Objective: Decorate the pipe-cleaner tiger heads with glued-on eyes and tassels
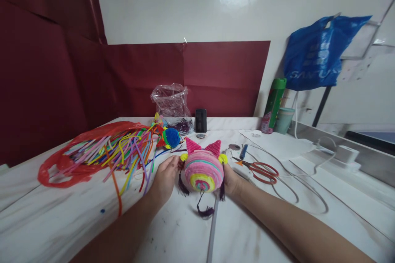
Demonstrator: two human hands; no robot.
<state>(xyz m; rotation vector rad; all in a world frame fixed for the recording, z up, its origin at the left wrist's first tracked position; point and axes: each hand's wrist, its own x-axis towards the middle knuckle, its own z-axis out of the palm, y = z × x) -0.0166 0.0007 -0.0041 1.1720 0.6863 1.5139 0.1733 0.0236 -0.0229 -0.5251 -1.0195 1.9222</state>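
Note:
Between both hands I hold a round pink ornament (203,169) wound from fuzzy pipe cleaners. It has two pointed magenta ears on top, a yellow and teal spiral on its lower front, and yellow knobs at the sides. Dark purple tassels hang from both sides, and another tassel (206,212) dangles from its bottom. My left hand (165,176) grips its left side by the yellow knob. On the opposite side, my right hand (231,178) holds it with the fingers mostly hidden behind it. Red-handled scissors (263,171) lie right of my right hand.
A red plastic bag (55,181) with many coloured pipe cleaners (123,152) spreads at left. Behind are a blue pipe-cleaner figure (171,137), a clear bag (171,100) and a black phone-like object (200,121). Cables (296,181), a green can (275,104) and a cup (284,120) stand right.

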